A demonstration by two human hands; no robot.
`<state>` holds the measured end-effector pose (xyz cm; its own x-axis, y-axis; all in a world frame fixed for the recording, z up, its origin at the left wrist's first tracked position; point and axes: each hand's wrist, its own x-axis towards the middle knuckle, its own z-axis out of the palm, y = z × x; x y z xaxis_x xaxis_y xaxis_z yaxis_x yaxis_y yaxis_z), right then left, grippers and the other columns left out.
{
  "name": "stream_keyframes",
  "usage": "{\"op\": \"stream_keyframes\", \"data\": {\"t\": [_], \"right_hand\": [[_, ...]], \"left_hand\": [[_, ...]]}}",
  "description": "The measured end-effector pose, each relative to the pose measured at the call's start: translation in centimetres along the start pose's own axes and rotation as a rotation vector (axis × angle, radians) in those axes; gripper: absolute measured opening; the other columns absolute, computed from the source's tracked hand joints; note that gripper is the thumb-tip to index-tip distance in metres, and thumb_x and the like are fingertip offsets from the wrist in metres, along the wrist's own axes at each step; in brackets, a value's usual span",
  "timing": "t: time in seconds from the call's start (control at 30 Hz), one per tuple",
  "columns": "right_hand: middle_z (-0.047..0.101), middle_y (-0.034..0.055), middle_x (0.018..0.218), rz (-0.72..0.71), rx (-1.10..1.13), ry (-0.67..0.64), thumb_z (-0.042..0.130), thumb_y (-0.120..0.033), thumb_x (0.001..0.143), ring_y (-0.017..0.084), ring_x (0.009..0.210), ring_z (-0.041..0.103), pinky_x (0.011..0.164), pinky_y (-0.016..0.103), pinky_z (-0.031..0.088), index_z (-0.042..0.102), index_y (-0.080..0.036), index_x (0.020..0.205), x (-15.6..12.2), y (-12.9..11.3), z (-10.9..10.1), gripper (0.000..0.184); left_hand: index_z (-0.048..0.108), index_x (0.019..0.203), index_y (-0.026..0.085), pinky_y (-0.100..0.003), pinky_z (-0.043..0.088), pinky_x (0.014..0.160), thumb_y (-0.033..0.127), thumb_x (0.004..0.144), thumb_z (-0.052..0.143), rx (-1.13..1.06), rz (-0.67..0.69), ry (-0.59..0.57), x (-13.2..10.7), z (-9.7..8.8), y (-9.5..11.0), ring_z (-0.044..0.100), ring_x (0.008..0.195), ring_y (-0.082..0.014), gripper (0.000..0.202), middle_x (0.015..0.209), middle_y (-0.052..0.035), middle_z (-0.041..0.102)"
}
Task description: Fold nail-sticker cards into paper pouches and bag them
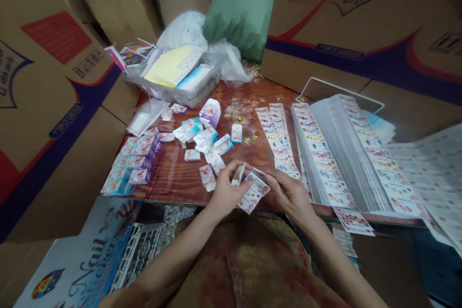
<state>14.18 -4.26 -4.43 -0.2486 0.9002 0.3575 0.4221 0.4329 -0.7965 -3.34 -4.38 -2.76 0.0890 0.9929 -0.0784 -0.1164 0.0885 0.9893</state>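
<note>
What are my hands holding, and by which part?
The left hand holds a box by its sides and a printed strip under its thumb. The right hand is at the strip's right edge; grip unclear.

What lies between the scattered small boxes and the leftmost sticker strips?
In the head view, loose colourful packets lie spread between the small boxes and the sticker strips.

Small pale box [237, 176], open, held tilted — white sheet [253, 194], colourful printed motifs, slanted just beside box

The right carton [355, 24] reads "Cola"; the lower-left sheet [81, 255], apparently "Nail Stickers".
</note>
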Motion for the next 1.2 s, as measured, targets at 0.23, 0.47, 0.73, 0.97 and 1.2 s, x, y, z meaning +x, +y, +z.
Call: {"op": "stream_keyframes", "data": {"t": [0.23, 0.47, 0.73, 0.97, 1.2], "right_hand": [[0.075, 0.0064, 0.090, 0.057, 0.067, 0.025, 0.059, -0.034, 0.086, 0.019, 0.077, 0.070, 0.069, 0.028, 0.055, 0.069, -0.019, 0.099, -0.5, -0.2, 0.9, 0.022], [0.075, 0.0051, 0.082, 0.228, 0.134, 0.188, 0.058, -0.038, 0.086, 0.019, 0.069, 0.069, 0.061, 0.027, 0.055, 0.070, -0.018, 0.092, -0.4, 0.8, 1.1, 0.024], [0.073, 0.0075, 0.097, 0.062, 0.055, -0.035, 0.054, -0.037, 0.089, 0.021, 0.083, 0.068, 0.072, 0.031, 0.054, 0.066, -0.021, 0.108, -0.8, -1.1, 1.2, 0.028], [0.067, 0.0029, 0.071, 0.282, 0.235, 0.080, 0.057, -0.041, 0.086, 0.015, 0.056, 0.061, 0.054, 0.026, 0.049, 0.066, -0.018, 0.095, -0.9, -0.1, 2.2, 0.026], [0.065, 0.0014, 0.066, 0.250, 0.213, 0.110, 0.054, -0.040, 0.087, 0.016, 0.056, 0.060, 0.053, 0.026, 0.048, 0.064, -0.020, 0.091, 0.1, -0.3, 0.9, 0.023]], "left_hand": [[0.056, 0.086, 0.017, -0.020, 0.041, 0.064, 0.015, 0.065, 0.068, 0.110, 0.006, -0.024, 0.2, 0.1, 1.1, 0.052, 0.069, -0.0106, 0.024, 0.075, 0.0026, 0.055], [0.056, 0.085, 0.017, -0.019, 0.038, 0.059, 0.012, 0.064, 0.068, 0.141, -0.068, -0.080, -0.2, -0.1, 0.0, 0.048, 0.062, -0.0091, 0.025, 0.068, 0.0052, 0.052], [0.056, 0.087, 0.017, -0.022, 0.045, 0.064, 0.020, 0.067, 0.071, 0.065, 0.022, 0.039, -0.1, 0.2, 0.1, 0.056, 0.066, -0.0112, 0.026, 0.073, 0.0024, 0.059], [0.052, 0.094, 0.018, -0.024, 0.044, 0.064, 0.032, 0.073, 0.068, 0.245, 0.000, 0.063, 0.3, -0.4, -0.6, 0.054, 0.065, -0.0120, 0.030, 0.071, 0.0031, 0.055], [0.045, 0.111, 0.016, -0.038, 0.044, 0.087, 0.026, 0.083, 0.057, 0.851, 0.141, -0.123, -0.5, -0.9, -1.7, 0.057, 0.102, -0.0261, 0.033, 0.106, -0.0120, 0.059]]}}
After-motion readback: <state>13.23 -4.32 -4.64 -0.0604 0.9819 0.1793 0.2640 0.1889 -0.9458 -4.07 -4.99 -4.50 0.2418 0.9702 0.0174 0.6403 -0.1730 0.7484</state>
